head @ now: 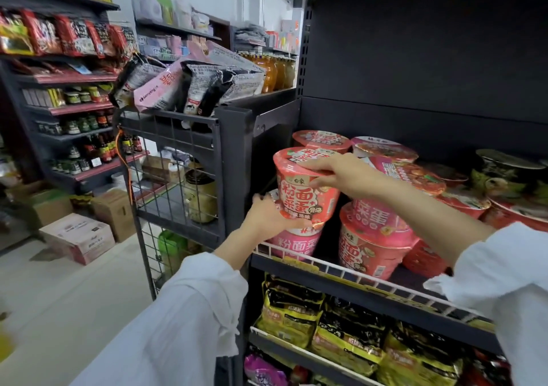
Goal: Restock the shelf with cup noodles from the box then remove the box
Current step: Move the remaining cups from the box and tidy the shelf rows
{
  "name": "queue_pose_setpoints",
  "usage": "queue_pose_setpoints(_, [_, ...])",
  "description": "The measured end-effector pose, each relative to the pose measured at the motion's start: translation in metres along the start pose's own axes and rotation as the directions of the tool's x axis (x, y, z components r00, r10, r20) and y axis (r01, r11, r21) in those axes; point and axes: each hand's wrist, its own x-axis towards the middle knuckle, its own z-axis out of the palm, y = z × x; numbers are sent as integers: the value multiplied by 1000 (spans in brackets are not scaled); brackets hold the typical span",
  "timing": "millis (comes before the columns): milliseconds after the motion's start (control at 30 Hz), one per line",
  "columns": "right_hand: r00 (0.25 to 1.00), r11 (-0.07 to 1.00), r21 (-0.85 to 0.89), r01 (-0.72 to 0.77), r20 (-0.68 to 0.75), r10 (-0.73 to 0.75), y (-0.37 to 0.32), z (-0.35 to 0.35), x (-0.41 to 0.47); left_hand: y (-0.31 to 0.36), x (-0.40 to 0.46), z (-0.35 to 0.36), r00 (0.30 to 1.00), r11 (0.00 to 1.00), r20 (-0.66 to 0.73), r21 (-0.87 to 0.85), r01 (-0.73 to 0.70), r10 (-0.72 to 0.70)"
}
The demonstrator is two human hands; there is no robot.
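Observation:
A red and pink cup of noodles (305, 193) sits on top of another pink cup (293, 242) at the left end of the dark shelf (370, 289). My left hand (271, 215) holds its lower left side and base. My right hand (341, 175) grips its lid rim from the right. More red and pink cups (373, 237) stand stacked to the right and behind. Dark green cups (507, 175) fill the far right. The box is not clearly in view.
A wire rack (175, 160) topped with noodle packets (189, 86) stands left of the shelf. Cardboard boxes (78, 236) lie on the floor at the left. Yellow and black packets (350, 335) fill the shelf below. Stocked shelves (65, 68) line the left wall.

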Motion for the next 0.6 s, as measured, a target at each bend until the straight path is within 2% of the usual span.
queue_pose_setpoints(100, [992, 916, 401, -34, 122, -17, 10, -9, -11, 3, -3, -15, 999, 998, 39, -59, -14, 17])
queue_pose_setpoints(167, [987, 871, 486, -72, 161, -9, 12, -14, -10, 1, -1, -19, 997, 986, 83, -166, 4, 10])
queue_pose_setpoints(233, [990, 912, 401, -85, 138, 32, 7, -18, -6, 0, 3, -16, 995, 985, 97, -172, -13, 30])
queue_pose_setpoints(300, [995, 962, 269, -53, 96, 28, 0, -17, -2, 3, 3, -8, 996, 998, 83, -65, -15, 21])
queue_pose_setpoints(333, [998, 976, 215, -31, 66, 17, -4, -13, -1, 6, 0, -3, 998, 999, 59, -44, 28, -25])
queue_pose_setpoints(400, [1000, 990, 141, 10, -18, -8, -10, -3, 3, 10, -7, 10, 992, 980, -2, -154, 125, -127])
queue_pose_setpoints(467, [995, 997, 60, 40, -99, -33, -11, 4, 7, 11, -12, 20, 982, 959, -98, -252, 132, -161])
queue_pose_setpoints(533, [994, 999, -4, 52, -95, -52, -10, 4, 8, 6, -14, 20, 978, 956, -160, -281, 83, -132])
queue_pose_setpoints(600, [996, 997, -16, 76, -48, -76, -8, -1, 7, 0, -15, 10, 985, 955, -150, -294, 41, -89])
